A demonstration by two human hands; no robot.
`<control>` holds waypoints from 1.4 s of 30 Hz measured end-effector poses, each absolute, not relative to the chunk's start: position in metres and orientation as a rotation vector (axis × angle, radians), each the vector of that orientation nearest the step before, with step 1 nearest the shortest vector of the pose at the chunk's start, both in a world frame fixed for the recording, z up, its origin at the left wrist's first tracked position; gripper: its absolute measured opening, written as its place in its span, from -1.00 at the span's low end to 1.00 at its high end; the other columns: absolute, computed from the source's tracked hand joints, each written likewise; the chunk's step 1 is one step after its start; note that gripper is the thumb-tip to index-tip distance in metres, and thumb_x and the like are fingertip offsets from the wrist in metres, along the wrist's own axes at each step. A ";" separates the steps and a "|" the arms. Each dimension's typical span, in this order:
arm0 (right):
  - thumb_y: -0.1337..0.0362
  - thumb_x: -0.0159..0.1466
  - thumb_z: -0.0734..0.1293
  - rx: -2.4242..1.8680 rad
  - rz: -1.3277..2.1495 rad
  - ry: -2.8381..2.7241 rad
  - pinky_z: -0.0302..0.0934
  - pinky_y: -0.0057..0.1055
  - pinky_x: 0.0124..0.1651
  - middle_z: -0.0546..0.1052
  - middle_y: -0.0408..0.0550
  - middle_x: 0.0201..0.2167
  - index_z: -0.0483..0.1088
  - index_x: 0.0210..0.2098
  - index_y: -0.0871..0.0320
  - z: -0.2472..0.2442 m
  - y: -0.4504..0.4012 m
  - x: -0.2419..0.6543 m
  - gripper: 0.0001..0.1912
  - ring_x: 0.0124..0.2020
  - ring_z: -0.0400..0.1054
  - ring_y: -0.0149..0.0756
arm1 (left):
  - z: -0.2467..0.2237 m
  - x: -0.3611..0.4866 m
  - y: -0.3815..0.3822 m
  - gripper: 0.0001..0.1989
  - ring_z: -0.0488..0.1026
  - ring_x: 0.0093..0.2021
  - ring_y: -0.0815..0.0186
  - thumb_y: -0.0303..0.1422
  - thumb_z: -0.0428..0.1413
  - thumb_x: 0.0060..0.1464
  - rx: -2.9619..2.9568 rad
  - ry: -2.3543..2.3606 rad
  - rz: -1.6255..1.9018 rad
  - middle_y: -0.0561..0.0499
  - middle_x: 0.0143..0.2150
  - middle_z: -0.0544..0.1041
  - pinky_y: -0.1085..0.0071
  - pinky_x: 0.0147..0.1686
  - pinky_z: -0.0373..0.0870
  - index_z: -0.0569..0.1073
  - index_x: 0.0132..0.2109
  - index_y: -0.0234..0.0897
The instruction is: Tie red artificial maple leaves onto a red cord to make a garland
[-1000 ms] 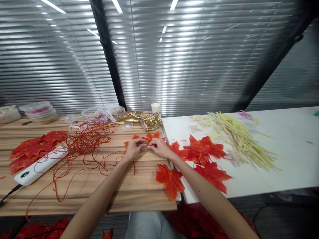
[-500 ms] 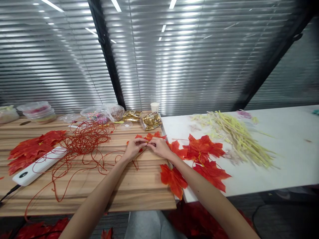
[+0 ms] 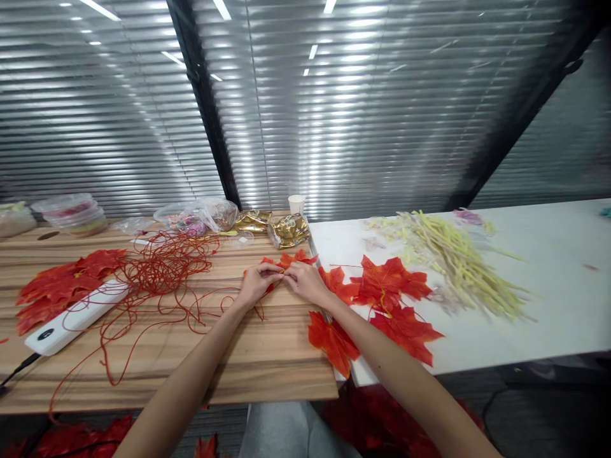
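Observation:
My left hand (image 3: 256, 285) and my right hand (image 3: 306, 284) meet over the right end of the wooden table, fingertips pinched together. Between and behind them lies a red-orange artificial maple leaf (image 3: 291, 258), gripped near its stem; the exact hold is too small to make out. Thin red cord (image 3: 260, 312) trails from beneath my left hand toward a tangled heap of red cord (image 3: 167, 264). Beside my right wrist are more maple leaves (image 3: 389, 283) strung on cord, and one leaf (image 3: 333, 343) hangs over the gap between the tables.
A white power strip (image 3: 79, 318) and a pile of red leaves (image 3: 69, 283) lie at left. Gold packets (image 3: 289, 231), a paper cup (image 3: 296, 204) and plastic tubs (image 3: 71, 213) line the back. Yellow fuzzy stems (image 3: 470, 267) spread over the white table (image 3: 554, 305).
The fingers shift only slightly at the leaf, and a red piece shows more below my left fingers. The rest stays as it was.

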State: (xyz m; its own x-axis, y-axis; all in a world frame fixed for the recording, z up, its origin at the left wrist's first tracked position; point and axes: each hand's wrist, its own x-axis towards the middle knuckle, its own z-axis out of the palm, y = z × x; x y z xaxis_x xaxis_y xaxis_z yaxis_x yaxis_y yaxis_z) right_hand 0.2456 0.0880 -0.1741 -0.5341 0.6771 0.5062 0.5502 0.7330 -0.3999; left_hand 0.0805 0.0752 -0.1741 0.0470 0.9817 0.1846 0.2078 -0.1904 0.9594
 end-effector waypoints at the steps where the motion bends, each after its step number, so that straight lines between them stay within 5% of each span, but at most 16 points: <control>1: 0.32 0.23 0.20 -0.915 0.262 -2.273 0.08 -0.43 -0.29 0.44 -0.04 -0.42 0.45 -0.36 0.18 -0.174 0.088 0.246 -0.81 -0.36 0.28 -0.33 | -0.174 0.080 0.075 -0.74 0.48 -0.30 0.26 -0.29 0.24 -0.28 1.525 1.250 1.221 -0.05 -0.33 0.56 0.31 -0.18 0.41 0.51 -0.36 -0.33; 42: 0.31 0.26 0.17 -0.984 0.089 -2.283 0.12 -0.47 -0.29 0.46 -0.06 -0.39 0.44 -0.32 0.19 -0.176 0.089 0.244 -0.78 -0.33 0.30 -0.36 | -0.179 0.080 0.079 -0.73 0.46 -0.31 0.27 -0.27 0.24 -0.24 1.534 1.207 1.222 -0.06 -0.33 0.55 0.32 -0.19 0.37 0.51 -0.34 -0.34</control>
